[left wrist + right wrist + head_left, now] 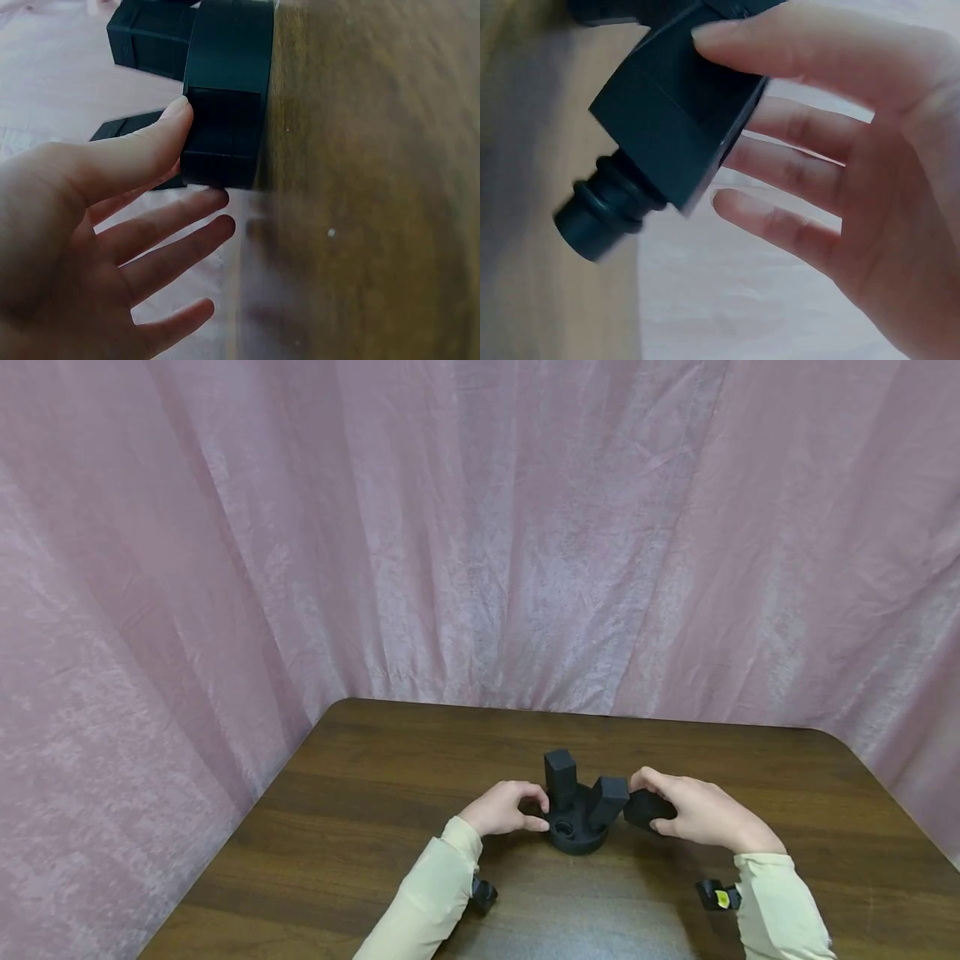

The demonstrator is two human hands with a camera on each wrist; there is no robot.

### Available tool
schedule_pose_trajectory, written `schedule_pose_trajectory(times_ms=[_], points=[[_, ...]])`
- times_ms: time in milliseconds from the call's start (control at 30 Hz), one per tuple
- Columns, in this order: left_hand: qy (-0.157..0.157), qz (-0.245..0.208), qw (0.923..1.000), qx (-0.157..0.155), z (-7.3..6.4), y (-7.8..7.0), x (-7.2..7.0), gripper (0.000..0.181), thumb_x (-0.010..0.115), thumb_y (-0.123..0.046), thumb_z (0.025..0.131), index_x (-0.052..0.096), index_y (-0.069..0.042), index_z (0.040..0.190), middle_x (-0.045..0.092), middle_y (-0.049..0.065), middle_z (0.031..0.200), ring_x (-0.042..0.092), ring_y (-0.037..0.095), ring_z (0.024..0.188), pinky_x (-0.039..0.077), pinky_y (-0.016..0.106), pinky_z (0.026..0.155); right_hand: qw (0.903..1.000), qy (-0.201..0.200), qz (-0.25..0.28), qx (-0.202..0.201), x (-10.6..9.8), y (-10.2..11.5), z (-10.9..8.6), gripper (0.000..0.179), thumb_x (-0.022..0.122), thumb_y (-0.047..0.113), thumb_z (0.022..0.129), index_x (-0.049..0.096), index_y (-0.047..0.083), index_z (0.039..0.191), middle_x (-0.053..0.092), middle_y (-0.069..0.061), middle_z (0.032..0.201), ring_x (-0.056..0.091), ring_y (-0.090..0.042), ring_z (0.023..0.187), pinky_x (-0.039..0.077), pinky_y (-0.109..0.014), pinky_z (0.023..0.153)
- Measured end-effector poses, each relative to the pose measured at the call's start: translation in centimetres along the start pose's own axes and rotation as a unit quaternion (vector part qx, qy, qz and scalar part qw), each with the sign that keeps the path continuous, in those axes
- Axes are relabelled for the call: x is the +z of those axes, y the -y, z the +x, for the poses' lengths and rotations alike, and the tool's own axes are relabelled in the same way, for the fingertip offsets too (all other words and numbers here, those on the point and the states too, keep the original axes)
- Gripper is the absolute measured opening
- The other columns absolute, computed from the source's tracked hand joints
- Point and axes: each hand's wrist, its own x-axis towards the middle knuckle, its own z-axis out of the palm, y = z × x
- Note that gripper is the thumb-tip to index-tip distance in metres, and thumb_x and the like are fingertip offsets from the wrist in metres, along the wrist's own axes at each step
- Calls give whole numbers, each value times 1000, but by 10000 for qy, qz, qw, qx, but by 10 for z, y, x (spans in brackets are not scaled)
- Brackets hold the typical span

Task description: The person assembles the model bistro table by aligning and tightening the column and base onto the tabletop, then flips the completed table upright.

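Observation:
A round black base (575, 842) sits on the table, with two black blocky posts standing up from it and a round hole near its front left. My left hand (510, 810) grips the base's left edge; in the left wrist view the thumb lies on the base (229, 120) and a fingertip meets its lower edge, other fingers spread. Beside the right post, my right hand (701, 810) holds a black angular block (647, 810) between thumb and fingers. In the right wrist view this block (660, 120) is tilted, its ribbed round peg (607, 206) pointing down-left.
The brown wooden table (360, 827) has rounded far corners. Pink curtains (480, 527) hang right behind it and along its left side. A small black wrist camera (483, 895) sits below the left sleeve, and another wrist camera (718, 896) is by the right one.

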Motion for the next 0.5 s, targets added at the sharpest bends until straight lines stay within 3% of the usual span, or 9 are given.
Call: schedule_pose_trajectory(times_ms=[133,267,500], points=[[-40,205,9998,5,0,0,1,17,78,-26,82,65,-17,87,66,1,94,57,17,87,42,21,77,9991,64,364,-204,-12,4,-8,48,73,16,84,52,25,126,65,9,106,57,-6,84,44,-25,66],[-107,264,9996,37,0,0,2,19,79,-28,81,65,-16,85,62,-2,91,54,14,85,41,20,77,9955,175,680,-635,-21,8,-10,43,71,19,87,54,21,127,63,10,99,51,2,78,43,-23,65],[-6,153,9999,-77,0,-2,5,21,78,-32,81,63,-18,84,53,-6,89,48,9,80,40,21,76,9873,-650,449,-1379,-15,21,-5,47,73,13,85,56,20,128,64,7,117,56,2,92,50,-26,76]])
